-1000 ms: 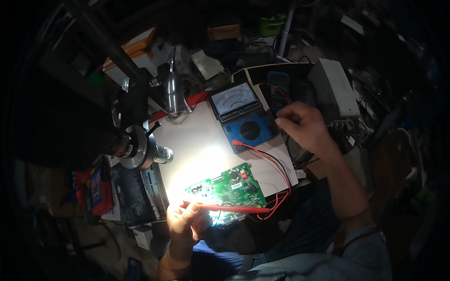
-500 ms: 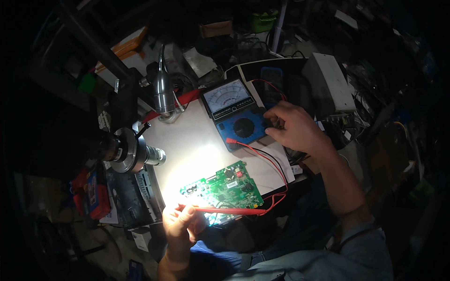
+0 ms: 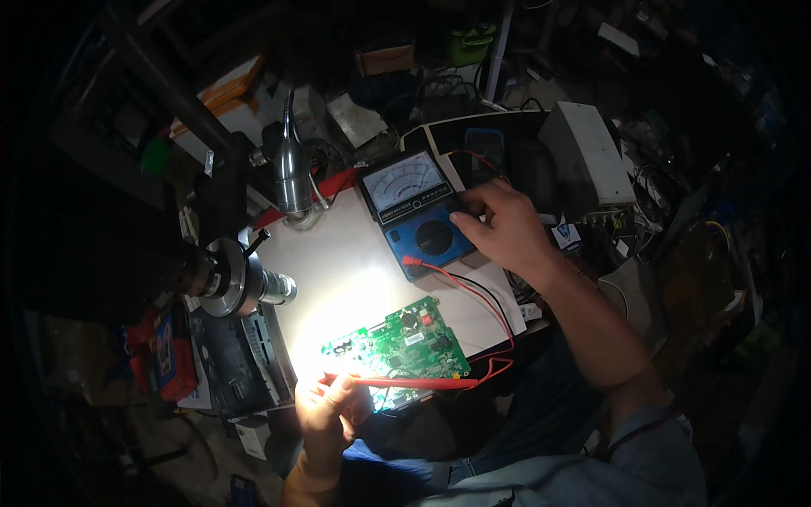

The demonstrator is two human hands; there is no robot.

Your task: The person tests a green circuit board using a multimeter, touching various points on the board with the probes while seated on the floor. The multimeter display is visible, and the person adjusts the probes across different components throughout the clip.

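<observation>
My left hand (image 3: 325, 406) is closed in a pinch on a red test probe (image 3: 414, 383), which lies level across the near edge of a green circuit board (image 3: 410, 346). A bright pool of light washes out the board's left end and my fingertips. On the pale mat beyond sits a blue and black analog multimeter (image 3: 435, 238) with a needle dial. My right hand (image 3: 507, 228) grips the meter's right side, thumb on its face and fingers partly hidden past the edge. Red and black leads (image 3: 481, 286) run from the meter's lower left socket; the red one loops toward the probe.
A metal gooseneck lamp (image 3: 293, 182) stands at the mat's far left. To the left, a microscope-like barrel (image 3: 274, 287) juts over the mat (image 3: 321, 253). A grey metal box (image 3: 587, 156) and tangled cables lie at the back right. A red box (image 3: 173, 359) sits at far left.
My right hand has moved up and left along the meter's side, its thumb now farther onto the face. My left hand keeps the probe in nearly the same place.
</observation>
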